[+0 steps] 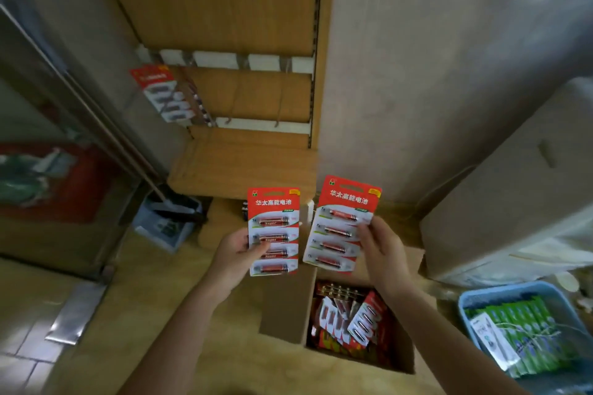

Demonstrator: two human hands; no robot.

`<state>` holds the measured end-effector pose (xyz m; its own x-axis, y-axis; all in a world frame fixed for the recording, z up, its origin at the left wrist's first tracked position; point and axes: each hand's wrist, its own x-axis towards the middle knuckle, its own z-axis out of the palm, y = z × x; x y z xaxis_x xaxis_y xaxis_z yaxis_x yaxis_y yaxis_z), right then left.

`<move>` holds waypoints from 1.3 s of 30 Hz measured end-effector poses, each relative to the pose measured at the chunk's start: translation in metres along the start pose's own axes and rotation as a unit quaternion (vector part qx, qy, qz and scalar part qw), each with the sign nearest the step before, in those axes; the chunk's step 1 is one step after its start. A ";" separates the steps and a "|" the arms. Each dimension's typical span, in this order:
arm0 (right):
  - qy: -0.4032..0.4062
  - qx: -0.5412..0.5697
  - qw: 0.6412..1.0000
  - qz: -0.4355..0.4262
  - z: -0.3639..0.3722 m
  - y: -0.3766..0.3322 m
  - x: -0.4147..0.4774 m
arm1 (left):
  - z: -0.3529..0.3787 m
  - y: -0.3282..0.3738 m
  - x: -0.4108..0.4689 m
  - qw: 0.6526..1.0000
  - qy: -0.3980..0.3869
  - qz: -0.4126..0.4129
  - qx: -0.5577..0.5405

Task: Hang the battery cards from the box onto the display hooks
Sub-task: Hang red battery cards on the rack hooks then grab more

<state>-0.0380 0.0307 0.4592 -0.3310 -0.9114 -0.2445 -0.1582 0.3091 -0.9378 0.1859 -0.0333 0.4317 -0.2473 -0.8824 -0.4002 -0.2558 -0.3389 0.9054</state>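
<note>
Two battery cards are up in front of you, one per hand. In the head view, your left hand (236,255) pinches the left card (273,231) at its left edge, thumb across the blisters. Your right hand (382,253) grips the right card (341,224) along its right edge. Held low like this, both hang-slots at the top are free for a hook. The cards are upright, printed faces toward you, probably so you can line up each slot. The open box (285,308) sits on the floor just below your hands, with more loose cards (362,321) inside. The display hooks (276,119) on the wooden panel are well above. Most look bare, while a few hung cards (162,93) crowd the leftmost one. A blue basket (500,290) of green packs lies at the right.
</note>
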 end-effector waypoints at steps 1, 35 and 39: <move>-0.006 -0.004 1.000 -0.010 0.013 -0.009 0.001 | -0.014 0.003 -0.002 1.000 0.014 0.008 -0.009; 0.132 -0.011 0.991 -0.004 0.329 -0.117 0.091 | -0.315 0.018 0.106 0.999 0.009 0.036 -0.002; 0.127 -0.011 0.992 -0.004 0.327 -0.115 0.097 | -0.314 0.018 0.115 0.999 -0.005 0.036 0.007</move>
<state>0.2521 -0.1819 0.4631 -0.5530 -0.8166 -0.1653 -0.1805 0.3112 -0.9331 0.4465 -0.2429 0.4466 -0.2745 -0.9015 -0.3347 -0.2504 -0.2691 0.9300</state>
